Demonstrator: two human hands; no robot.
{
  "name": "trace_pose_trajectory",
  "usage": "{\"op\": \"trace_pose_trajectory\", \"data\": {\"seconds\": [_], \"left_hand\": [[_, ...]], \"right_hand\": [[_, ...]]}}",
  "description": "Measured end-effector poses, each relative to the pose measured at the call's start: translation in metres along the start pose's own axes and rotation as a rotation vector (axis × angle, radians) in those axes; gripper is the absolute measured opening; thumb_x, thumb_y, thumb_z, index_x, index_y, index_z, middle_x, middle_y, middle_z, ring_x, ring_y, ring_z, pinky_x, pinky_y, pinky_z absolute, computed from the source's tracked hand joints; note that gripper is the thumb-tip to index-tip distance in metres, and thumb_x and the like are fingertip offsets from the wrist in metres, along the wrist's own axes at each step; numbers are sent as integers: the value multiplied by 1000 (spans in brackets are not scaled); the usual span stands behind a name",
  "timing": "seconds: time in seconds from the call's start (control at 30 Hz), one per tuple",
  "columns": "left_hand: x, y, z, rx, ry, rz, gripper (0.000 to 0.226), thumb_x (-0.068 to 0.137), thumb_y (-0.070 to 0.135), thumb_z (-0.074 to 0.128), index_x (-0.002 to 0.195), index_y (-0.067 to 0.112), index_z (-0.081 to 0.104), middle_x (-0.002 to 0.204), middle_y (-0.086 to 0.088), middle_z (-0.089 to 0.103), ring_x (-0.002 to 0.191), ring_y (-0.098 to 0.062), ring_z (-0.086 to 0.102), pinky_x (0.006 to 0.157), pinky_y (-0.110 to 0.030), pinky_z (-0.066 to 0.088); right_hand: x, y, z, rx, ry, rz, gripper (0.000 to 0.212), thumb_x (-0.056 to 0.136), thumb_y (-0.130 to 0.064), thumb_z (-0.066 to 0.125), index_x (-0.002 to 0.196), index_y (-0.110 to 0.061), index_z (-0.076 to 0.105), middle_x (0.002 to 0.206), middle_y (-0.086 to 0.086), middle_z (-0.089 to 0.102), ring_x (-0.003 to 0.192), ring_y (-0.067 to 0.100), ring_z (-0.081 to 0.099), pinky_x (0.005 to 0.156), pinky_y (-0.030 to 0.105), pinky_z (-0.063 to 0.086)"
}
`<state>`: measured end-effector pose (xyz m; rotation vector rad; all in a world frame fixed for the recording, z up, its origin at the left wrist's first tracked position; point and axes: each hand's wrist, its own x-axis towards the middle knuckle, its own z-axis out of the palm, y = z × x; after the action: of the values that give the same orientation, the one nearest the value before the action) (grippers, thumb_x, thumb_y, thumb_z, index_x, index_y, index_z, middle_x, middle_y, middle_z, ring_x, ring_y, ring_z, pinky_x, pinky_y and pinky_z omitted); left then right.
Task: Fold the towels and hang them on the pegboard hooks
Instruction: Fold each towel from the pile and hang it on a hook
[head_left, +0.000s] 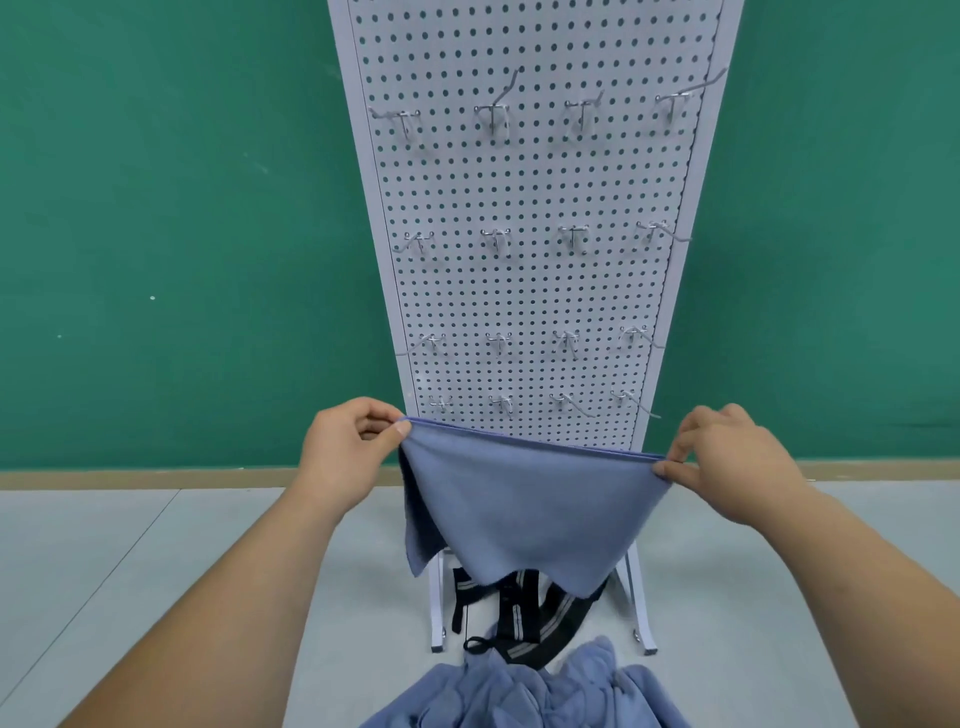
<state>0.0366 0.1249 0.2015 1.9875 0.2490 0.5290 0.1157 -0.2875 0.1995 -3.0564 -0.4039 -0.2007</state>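
A blue towel (524, 499) hangs doubled in the air in front of the white pegboard (524, 208). My left hand (345, 447) pinches its upper left corner and my right hand (727, 462) pinches its upper right corner, so the top edge is stretched between them. The lower edge droops to a point. Several rows of metal hooks (496, 241) stick out of the board, all bare. A crumpled pile of blue towels (524, 691) lies at the bottom of the view.
The pegboard stands on white legs (437, 603) on a grey floor, against a green wall (156, 208). Black straps with grey stripes (524, 618) lie between the legs, behind the held towel.
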Motion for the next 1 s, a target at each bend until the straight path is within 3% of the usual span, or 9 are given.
{"op": "trace_pose_trajectory", "data": {"seconds": [0.07, 0.2, 0.33, 0.43, 0.53, 0.6, 0.67, 0.83, 1.0], "left_hand": [[0, 0, 2, 7, -3, 0, 7, 89, 10, 81, 90, 14, 76, 85, 1, 78, 76, -7, 68, 69, -11, 51], [1, -7, 4, 78, -25, -24, 13, 89, 6, 80, 88, 18, 74, 83, -4, 77, 72, -14, 73, 76, -30, 59], [3, -15, 3, 297, -50, 8, 19, 92, 7, 75, 97, 25, 76, 82, 6, 75, 65, -6, 72, 67, -23, 51], [2, -17, 3, 481, -50, 30, 15, 93, 14, 73, 95, 28, 79, 76, 13, 73, 73, -8, 68, 67, -25, 47], [1, -18, 4, 573, -72, 32, 16, 92, 16, 71, 89, 31, 76, 73, 13, 73, 76, -13, 68, 69, -28, 52], [1, -22, 1, 619, -61, 14, 19, 90, 15, 72, 83, 33, 73, 71, 13, 72, 76, -16, 69, 71, -31, 57], [2, -27, -4, 666, -34, 1, 20, 88, 16, 74, 78, 33, 71, 71, 13, 72, 76, -18, 69, 71, -33, 58], [6, -23, -6, 730, 36, 38, 8, 90, 23, 77, 89, 31, 78, 85, 7, 75, 81, -24, 67, 70, -32, 55], [6, -22, -5, 739, 44, 53, 9, 92, 23, 73, 94, 29, 80, 86, 6, 76, 83, -23, 68, 72, -32, 55]], "right_hand": [[-1, 0, 7, 13, 4, 47, 19, 97, -55, 62, 96, -40, 72, 114, -15, 59, 108, 18, 49, 85, 39, 51], [0, -3, 9, 115, 108, 121, 17, 101, -38, 64, 109, -32, 78, 100, 0, 66, 92, 24, 59, 77, 39, 56], [-1, -11, -5, 327, 344, 102, 9, 94, -29, 77, 102, -27, 81, 83, -12, 65, 75, 20, 57, 66, 31, 45], [0, -10, -14, 319, 462, 55, 29, 89, -27, 81, 117, -31, 77, 83, -14, 67, 77, 19, 56, 69, 32, 45], [0, -13, -18, 234, 438, 45, 19, 89, -32, 81, 108, -29, 80, 84, -12, 68, 84, 18, 56, 69, 32, 43], [-3, -16, -23, 436, 357, 34, 10, 84, -35, 86, 90, -32, 80, 81, -15, 69, 77, 11, 57, 65, 30, 43], [-8, -14, -31, 701, 252, 12, 15, 77, -37, 91, 81, -32, 78, 79, -13, 72, 76, 7, 62, 65, 27, 46], [-9, -8, -28, 375, 284, 31, 21, 77, -44, 90, 73, -37, 71, 79, -19, 65, 81, 7, 61, 70, 34, 50], [-9, -11, -27, 626, 277, 66, 18, 84, -34, 87, 77, -29, 71, 72, -16, 73, 75, 3, 69, 66, 25, 51]]}}
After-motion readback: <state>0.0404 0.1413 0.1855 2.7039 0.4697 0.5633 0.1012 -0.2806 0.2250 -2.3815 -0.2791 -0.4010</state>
